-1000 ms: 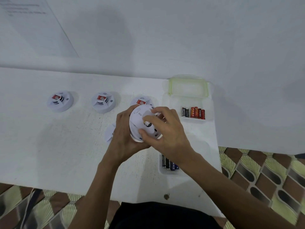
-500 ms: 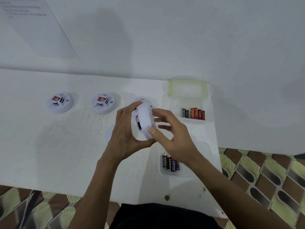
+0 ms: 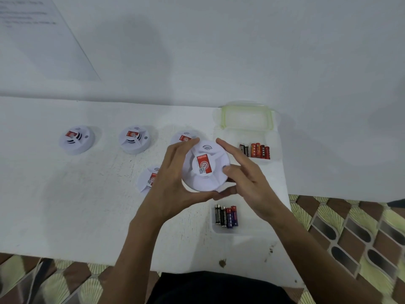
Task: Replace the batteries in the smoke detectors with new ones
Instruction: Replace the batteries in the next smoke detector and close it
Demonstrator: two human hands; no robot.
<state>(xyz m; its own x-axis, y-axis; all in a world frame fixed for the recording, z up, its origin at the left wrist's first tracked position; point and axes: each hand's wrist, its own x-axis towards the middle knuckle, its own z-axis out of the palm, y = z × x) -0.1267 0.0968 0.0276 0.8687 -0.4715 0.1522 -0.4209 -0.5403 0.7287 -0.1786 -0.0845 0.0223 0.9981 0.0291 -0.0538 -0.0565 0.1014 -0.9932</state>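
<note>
head view: a white table (image 3: 65,216) is standing against a pale wall, with a printed sheet (image 3: 43,36) hanging on it at upper left and patterned floor tiles (image 3: 350,238) showing at right. two smoke detectors (image 3: 76,139) (image 3: 134,139) are lying face up in a row at the far left, well apart from the hands. a third detector (image 3: 185,137) and a fourth detector (image 3: 149,179) are lying partly hidden behind the left hand (image 3: 173,189). a green-rimmed lid (image 3: 247,116) is resting at the table's back edge, just behind a clear container (image 3: 232,139) holding red and black batteries (image 3: 255,150). a second clear tray (image 3: 252,224), holding dark batteries (image 3: 226,216), is sitting near the front edge below the hands. the held smoke detector (image 3: 206,168) is being carried above the table between both hands, its red label facing the camera. the left hand is curling round its left rim, thumb under the lower edge. the right hand (image 3: 247,183) is gripping its right side, index finger lying along the upper rim, thumb pressing on the face.
</note>
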